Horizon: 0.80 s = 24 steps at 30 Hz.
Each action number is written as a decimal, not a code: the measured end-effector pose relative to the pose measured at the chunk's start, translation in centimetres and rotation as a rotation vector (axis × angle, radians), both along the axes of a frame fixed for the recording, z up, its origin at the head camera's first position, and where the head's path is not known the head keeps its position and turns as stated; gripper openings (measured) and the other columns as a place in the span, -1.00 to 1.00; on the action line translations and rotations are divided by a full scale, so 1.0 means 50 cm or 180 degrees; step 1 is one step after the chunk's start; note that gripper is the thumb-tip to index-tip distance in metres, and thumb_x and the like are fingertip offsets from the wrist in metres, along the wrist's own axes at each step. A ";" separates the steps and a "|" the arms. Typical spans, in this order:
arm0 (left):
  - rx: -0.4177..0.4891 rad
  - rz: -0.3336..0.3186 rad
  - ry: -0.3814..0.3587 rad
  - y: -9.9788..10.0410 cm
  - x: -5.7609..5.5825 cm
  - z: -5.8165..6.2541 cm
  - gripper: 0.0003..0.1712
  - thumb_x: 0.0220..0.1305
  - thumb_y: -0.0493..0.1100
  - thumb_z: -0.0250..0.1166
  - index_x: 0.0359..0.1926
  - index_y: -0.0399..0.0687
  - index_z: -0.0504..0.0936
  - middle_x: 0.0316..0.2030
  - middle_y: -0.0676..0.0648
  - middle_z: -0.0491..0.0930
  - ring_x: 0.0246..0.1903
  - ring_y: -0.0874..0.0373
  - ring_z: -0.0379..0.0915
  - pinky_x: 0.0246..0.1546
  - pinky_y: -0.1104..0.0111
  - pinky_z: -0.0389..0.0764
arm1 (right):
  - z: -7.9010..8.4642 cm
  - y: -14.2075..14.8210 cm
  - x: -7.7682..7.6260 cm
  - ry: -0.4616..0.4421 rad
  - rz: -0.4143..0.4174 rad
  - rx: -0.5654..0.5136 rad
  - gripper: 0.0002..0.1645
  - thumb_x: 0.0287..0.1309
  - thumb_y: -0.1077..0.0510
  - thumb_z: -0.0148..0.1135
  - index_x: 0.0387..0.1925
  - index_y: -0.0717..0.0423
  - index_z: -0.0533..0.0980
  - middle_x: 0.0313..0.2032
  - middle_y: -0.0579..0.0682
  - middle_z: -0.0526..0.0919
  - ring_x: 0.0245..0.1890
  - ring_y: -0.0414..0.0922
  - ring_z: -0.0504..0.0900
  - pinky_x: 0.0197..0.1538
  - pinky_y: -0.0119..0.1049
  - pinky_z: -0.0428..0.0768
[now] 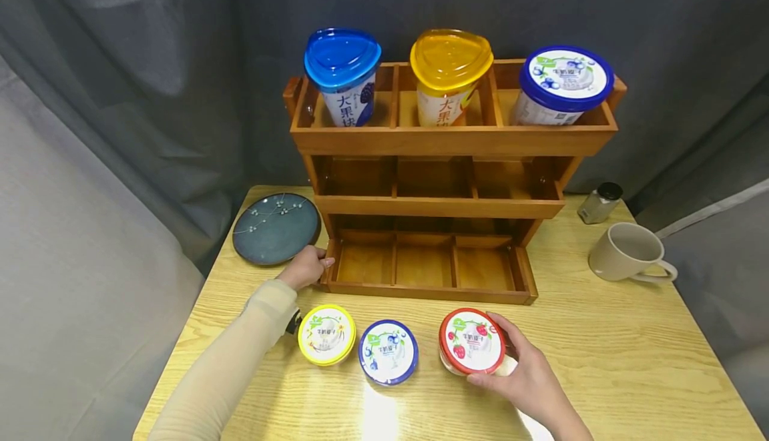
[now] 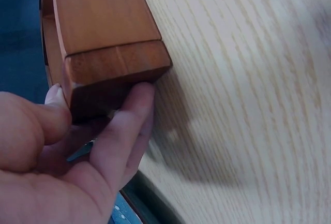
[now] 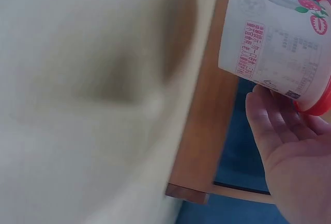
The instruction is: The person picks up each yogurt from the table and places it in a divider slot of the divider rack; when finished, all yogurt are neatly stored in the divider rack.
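My right hand (image 1: 529, 374) grips a white yogurt cup with a red strawberry lid (image 1: 472, 341). In the right wrist view the cup (image 3: 274, 43) is held off the table, its shadow falling on the wood. With thumb and fingers, my left hand (image 1: 305, 267) pinches the left front end of the bottom tier of a three-tier wooden rack (image 1: 420, 292); the left wrist view shows this wooden corner (image 2: 119, 66) close up. Beside the left forearm stands a yellow-lidded cup (image 1: 327, 335), and right of it a blue-lidded cup (image 1: 388, 353).
The rack's top tier holds a blue-topped cup (image 1: 342, 74), an orange-topped cup (image 1: 450, 77) and another blue-lidded cup (image 1: 565, 84). A dark plate (image 1: 276, 227) lies left of the rack. On the right are a beige mug (image 1: 619, 254) and a small black-capped jar (image 1: 601, 203).
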<state>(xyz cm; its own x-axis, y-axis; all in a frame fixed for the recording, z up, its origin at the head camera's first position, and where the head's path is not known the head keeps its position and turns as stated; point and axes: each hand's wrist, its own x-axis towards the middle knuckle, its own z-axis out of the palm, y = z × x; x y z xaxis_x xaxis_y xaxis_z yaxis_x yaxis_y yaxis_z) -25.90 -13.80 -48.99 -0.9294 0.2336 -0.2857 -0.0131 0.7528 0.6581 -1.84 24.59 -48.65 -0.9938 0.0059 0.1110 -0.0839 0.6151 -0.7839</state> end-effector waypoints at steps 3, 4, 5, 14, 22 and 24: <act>0.0004 0.0011 -0.0003 -0.002 -0.002 -0.002 -0.73 0.50 -0.14 0.13 -0.23 -0.28 0.61 -0.66 -0.01 0.22 -0.66 0.15 0.16 -0.57 0.34 0.29 | 0.024 0.006 -0.014 0.0084 0.0036 -0.0071 0.26 -0.36 -0.15 0.70 0.42 -0.03 0.25 0.17 -0.04 0.57 0.04 -0.07 0.60 0.04 -0.41 0.51; -0.0002 0.0007 0.0006 -0.002 -0.002 -0.003 -0.73 0.50 -0.14 0.12 -0.24 -0.28 0.61 -0.66 -0.01 0.22 -0.66 0.15 0.16 -0.57 0.34 0.30 | 0.031 0.008 -0.021 0.0130 0.0063 -0.0093 0.25 -0.34 -0.13 0.70 0.42 -0.04 0.25 0.17 -0.03 0.57 0.04 -0.08 0.60 0.03 -0.47 0.49; -0.0002 0.0008 0.0010 -0.003 -0.002 -0.003 -0.73 0.50 -0.15 0.12 -0.24 -0.27 0.61 -0.66 -0.01 0.22 -0.66 0.15 0.17 -0.57 0.34 0.30 | 0.038 0.009 -0.028 0.0191 0.0090 -0.0109 0.25 -0.33 -0.10 0.70 0.42 -0.03 0.24 0.16 -0.01 0.57 0.04 -0.08 0.60 0.03 -0.51 0.47; -0.0031 -0.0007 0.0071 -0.007 0.000 0.000 -0.71 0.50 -0.13 0.14 -0.16 -0.31 0.63 -0.62 -0.03 0.26 -0.60 0.12 0.23 -0.50 0.33 0.36 | 0.090 -0.024 -0.118 0.0447 0.0340 -0.0221 0.25 -0.35 -0.08 0.72 0.42 -0.05 0.26 0.12 -0.05 0.58 0.02 -0.08 0.60 0.02 -0.46 0.50; 0.0017 -0.0003 0.0159 -0.008 -0.004 -0.006 -0.71 0.48 -0.14 0.16 -0.34 -0.26 0.61 -0.69 0.00 0.24 -0.66 0.15 0.20 -0.58 0.36 0.29 | 0.096 -0.091 -0.220 0.0249 0.0670 -0.0572 0.21 -0.29 -0.09 0.70 0.42 -0.08 0.26 0.14 0.01 0.53 0.06 -0.05 0.59 0.04 -0.32 0.56; 0.0033 -0.0013 0.0155 -0.007 -0.005 -0.006 -0.72 0.48 -0.15 0.16 -0.33 -0.26 0.61 -0.69 0.01 0.24 -0.66 0.16 0.21 -0.58 0.37 0.30 | 0.095 -0.109 -0.243 0.0203 0.0719 -0.0574 0.21 -0.29 -0.10 0.70 0.42 -0.08 0.26 0.14 0.02 0.53 0.06 -0.06 0.58 0.06 -0.27 0.56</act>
